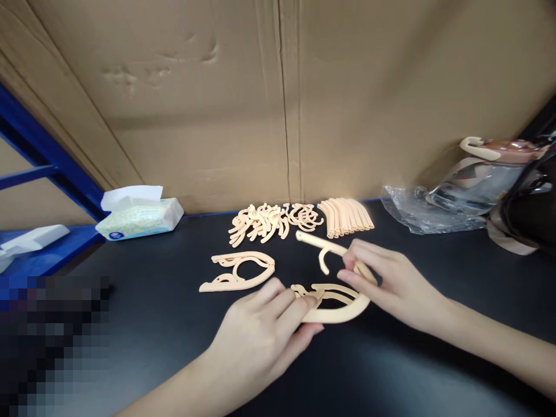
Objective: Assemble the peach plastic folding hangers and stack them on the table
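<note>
My left hand (pixel 273 327) is closed round the lower left side of a beige plastic folding hanger (pixel 343 314), its curved end turned to the right. My right hand (pixel 382 275) pinches the hanger near that curved end; an arm with a small curved hook (pixel 321 242) sticks out beyond its fingers to the upper left. My fingers hide part of the joints. Another beige folding hanger (pixel 256 282), folded into a loop, lies on the black table just beyond my left hand.
Farther back lie a heap of small curved beige pieces (pixel 260 223), a smaller pile of hooked pieces (pixel 305 215) and a row of long curved arms (pixel 345 217). A tissue pack (pixel 141 217) stands left, a clear plastic bag (pixel 417 211) and transparent jug (pixel 482 182) right. Cardboard (pixel 208 116) rises behind.
</note>
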Available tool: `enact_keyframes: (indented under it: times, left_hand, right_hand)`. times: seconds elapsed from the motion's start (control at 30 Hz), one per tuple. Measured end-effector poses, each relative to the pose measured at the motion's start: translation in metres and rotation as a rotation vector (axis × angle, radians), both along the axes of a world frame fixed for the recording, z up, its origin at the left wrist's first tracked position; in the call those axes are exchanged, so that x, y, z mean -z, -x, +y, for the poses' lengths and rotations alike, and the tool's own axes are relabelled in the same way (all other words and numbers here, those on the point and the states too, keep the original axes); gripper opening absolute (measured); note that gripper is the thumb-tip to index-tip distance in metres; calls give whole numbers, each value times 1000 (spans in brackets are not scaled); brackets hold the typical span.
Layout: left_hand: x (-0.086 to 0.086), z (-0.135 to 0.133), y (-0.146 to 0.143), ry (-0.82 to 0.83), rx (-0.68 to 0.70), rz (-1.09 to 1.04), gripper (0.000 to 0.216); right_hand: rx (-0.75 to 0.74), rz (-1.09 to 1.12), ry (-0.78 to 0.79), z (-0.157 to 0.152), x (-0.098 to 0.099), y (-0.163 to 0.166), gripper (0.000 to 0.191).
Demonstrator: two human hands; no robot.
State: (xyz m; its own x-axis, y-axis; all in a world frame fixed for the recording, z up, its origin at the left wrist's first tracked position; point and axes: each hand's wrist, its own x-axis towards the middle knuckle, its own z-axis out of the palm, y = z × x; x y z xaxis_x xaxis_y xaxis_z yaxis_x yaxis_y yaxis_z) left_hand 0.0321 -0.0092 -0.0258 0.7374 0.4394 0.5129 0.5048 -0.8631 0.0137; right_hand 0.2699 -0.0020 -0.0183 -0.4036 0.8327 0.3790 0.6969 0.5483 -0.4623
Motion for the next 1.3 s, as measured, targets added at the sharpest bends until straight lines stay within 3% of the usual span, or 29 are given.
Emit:
enact_keyframes:
  times: [0.13,0.27,0.4,0.6,0.93,1.07,1.17,1.3]
  left_hand:
    - [-6,13,2,-117,-62,-39,17]
    - [-6,30,-6,-135,-92,26,23]
    - [-5,43,-23,-2,-103,97,22]
    - [-3,54,-39,356,-56,63,13]
    - [4,60,-39,511,-57,25,15]
    - [-4,52,-33,458,-56,30,24]
    - [-10,37,-27,312,-79,109,20]
    - [-9,19,-24,113,-92,312,20]
  right_hand:
    - [2,8,95,14,1,-11,11]
    - [-56,-121,58,24,2,-17,3]
    - [24,-209,17,30,5,-24,6]
    - [62,-286,1,37,7,-35,9]
    - [7,-378,6,39,7,-38,10]
    - [26,-418,-116,36,6,-33,10]
    - [-32,-380,-218,29,5,-25,12]
    - [-113,-372,-236,20,11,-13,13]
